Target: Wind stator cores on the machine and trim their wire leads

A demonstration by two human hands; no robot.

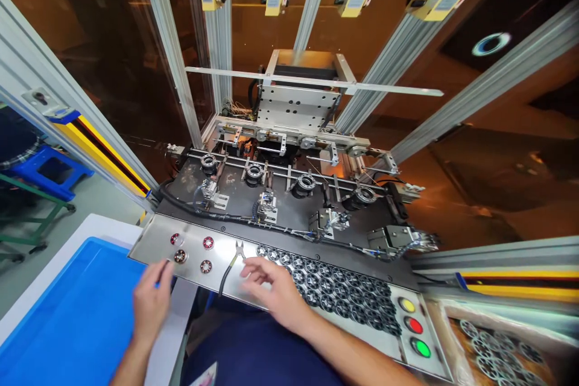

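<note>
My left hand (pixel 151 298) hovers at the near edge of a steel shelf (pixel 149 241), fingers loosely curled, holding nothing I can see. Just beyond it lie several small round parts with red centres (pixel 193 251). My right hand (pixel 271 286) rests on the shelf with fingers spread, fingertips near black-handled cutting pliers (pixel 230 265). Right of that hand lie rows of several dark ring-shaped parts (pixel 335 289).
Behind the shelf, a machine bed carries several round fixtures (pixel 254 172) with cables and clamps. Yellow, red and green buttons (pixel 413 325) sit at the shelf's right end. A blue tray (pixel 76 319) lies at left; a box of more rings (pixel 497 353) at right.
</note>
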